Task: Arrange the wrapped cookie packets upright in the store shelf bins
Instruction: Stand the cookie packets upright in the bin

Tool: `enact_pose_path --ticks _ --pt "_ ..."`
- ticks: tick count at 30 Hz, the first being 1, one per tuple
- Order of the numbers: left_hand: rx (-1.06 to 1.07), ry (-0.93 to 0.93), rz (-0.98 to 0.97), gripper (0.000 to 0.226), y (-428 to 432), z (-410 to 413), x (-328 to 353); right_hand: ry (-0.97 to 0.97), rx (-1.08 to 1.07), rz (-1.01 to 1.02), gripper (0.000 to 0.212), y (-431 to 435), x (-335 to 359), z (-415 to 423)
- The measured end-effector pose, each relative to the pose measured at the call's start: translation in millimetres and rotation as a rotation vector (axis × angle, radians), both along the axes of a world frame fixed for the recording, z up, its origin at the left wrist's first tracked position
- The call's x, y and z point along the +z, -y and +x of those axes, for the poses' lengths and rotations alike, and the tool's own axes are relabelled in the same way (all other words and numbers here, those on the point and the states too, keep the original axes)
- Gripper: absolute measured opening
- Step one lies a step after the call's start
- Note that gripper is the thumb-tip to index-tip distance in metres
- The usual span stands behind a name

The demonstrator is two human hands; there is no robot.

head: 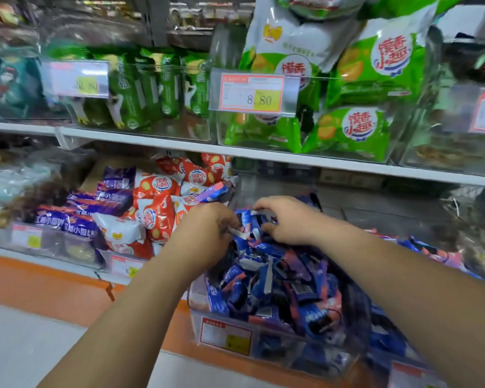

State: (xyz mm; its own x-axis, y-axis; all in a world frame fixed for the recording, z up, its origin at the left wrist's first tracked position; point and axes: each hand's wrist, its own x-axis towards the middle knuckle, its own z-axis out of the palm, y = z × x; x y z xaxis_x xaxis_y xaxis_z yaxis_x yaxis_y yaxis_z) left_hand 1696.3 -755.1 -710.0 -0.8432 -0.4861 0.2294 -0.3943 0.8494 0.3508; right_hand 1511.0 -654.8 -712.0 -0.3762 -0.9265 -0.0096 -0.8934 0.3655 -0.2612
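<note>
Forearms are reaching in from the near edge of the view, and you are working both hands over the clear bin (pixel 196 317) pulled out at the front of the lower shelf, where the blue cookie packets (pixel 277 278) are lying jumbled, flat and crosswise, not upright. Your left hand (pixel 207 233) is curling its fingers (pixel 230 228) onto the crimped end of a packet at the top of the heap, pinching it, though motion blur is hiding the exact contact. Your right hand (pixel 286 222) is arching just beside it, fingers bent and closing on another packet's edge at the back of the heap. To do this step well, you are probably best gathering a few packets by their sealed ends, turning them to face one way, and seating them on edge against the rear wall so that later ones are leaning on them. Beyond your left hand, the red and white packets (pixel 154 203) and the purple packets (pixel 95 203) are piling loosely in neighbouring bins. Farther up, green bags (pixel 375 65) are filling the upper shelf behind a price tag (pixel 252 93).
</note>
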Motion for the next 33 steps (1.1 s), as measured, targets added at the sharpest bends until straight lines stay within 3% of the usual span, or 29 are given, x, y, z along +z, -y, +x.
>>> enact_pose_path --ticks 3,6,10,12,14,16,19,24,26,28,30,32,33 --pt "-0.055 -0.125 -0.024 0.023 19 9 -5 0.016 -0.03 0.143 0.065 20 -6 -3" --pt "-0.046 -0.102 0.024 0.016 25 15 -6 0.055 -0.063 0.171 0.08 34 -17 -6" --pt "-0.062 -0.142 -0.044 0.019 26 10 -14 -0.055 -0.11 0.203 0.069 45 -29 -7" --pt "-0.041 -0.1 -0.084 0.02 26 7 -17 -0.096 -0.131 0.242 0.049 47 -31 -8" --pt "-0.016 -0.076 -0.098 0.02 24 6 -17 -0.006 -0.161 0.171 0.026 45 -30 -10" --pt "0.007 -0.063 -0.099 0.021 22 6 -15 0.105 -0.186 0.03 0.02 41 -26 -16" --pt "0.015 -0.016 -0.122 0.025 20 -1 -16 0.271 -0.233 -0.131 0.032 25 -11 -22" --pt "-0.026 0.223 -0.182 0.041 9 -27 -21 0.651 -0.303 -0.172 0.043 -10 -1 -26" --pt "-0.009 0.328 -0.285 0.043 1 -34 -19 0.634 -0.303 -0.176 0.041 -24 7 -25" --pt "0.002 0.317 -0.338 0.034 0 -39 -16 0.466 -0.268 -0.177 0.039 -38 16 -22" --pt "0.01 0.195 -0.288 0.025 3 -35 -14 0.218 -0.213 -0.21 0.034 -50 24 -14" --pt "0.004 0.041 -0.188 0.017 7 -28 -9 0.19 -0.128 -0.165 0.018 -62 28 -4" --pt "-0.029 -0.003 -0.12 0.014 5 -23 -6 0.194 -0.082 -0.046 0.018 -67 27 0"
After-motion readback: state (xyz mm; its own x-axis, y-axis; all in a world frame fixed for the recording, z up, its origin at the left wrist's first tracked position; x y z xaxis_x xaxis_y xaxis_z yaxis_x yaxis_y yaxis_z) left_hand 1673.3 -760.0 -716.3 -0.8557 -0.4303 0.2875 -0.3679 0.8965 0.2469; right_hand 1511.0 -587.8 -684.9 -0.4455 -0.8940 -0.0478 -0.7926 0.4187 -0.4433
